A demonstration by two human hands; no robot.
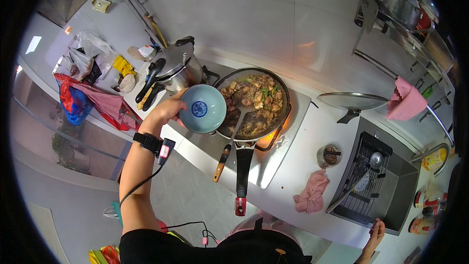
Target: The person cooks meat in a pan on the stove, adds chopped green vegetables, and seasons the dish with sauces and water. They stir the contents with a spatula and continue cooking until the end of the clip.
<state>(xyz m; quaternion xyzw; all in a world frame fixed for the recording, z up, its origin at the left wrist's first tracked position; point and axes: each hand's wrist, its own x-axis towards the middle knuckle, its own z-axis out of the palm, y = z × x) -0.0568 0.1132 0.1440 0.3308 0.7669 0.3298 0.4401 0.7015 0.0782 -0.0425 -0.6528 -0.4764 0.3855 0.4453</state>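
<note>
My left hand (168, 109) grips the rim of a pale blue bowl (210, 118) with a dark blue round pattern inside. The bowl is tilted beside the left edge of a frying pan (280, 126), overlapping it in view. Browned chunks of food with green pieces (255, 99) fill the pan. A spatula (238, 123) rests in it, its wooden-ended handle over the near rim. At the lower right, my right hand (375, 233) is beside the sink's near corner. Its fingers are curled together; whatever they hold, if anything, is too small to make out.
Flame glows under the pan on the gas stove (273, 168). Left of it stands a pressure cooker (181, 66). To the right are a glass lid (352, 100), a jar (329, 155), a pink cloth (312, 190) and a sink (396, 193) holding a rack and ladle (375, 160).
</note>
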